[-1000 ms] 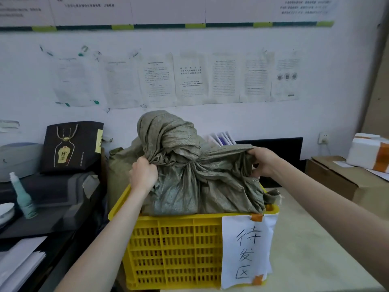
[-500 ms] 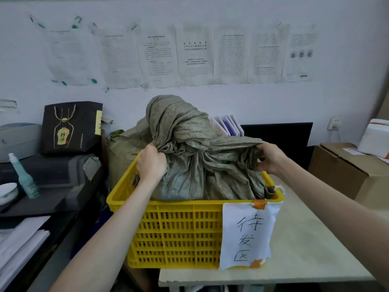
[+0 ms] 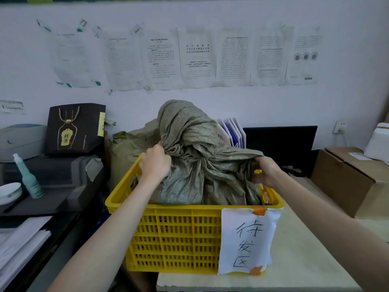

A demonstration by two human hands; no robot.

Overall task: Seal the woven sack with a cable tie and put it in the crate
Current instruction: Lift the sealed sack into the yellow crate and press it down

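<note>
Since the earlier frame, the woven sack (image 3: pixel 195 165) had sunk deeper into the yellow crate (image 3: pixel 179 234) on the counter (image 3: pixel 305 260). Left hand (image 3: pixel 155 163) and right hand (image 3: pixel 265 172) each kept a closed grip on bunched fabric, seemingly steadying its descent.

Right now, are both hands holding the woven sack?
Yes, the left hand and the right hand each grip folds of the woven sack, which sits in the yellow crate.

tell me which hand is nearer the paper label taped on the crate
Right. The right hand grips the sack above the label at the crate's right end; the left hand grips over the far-left rim.
</note>
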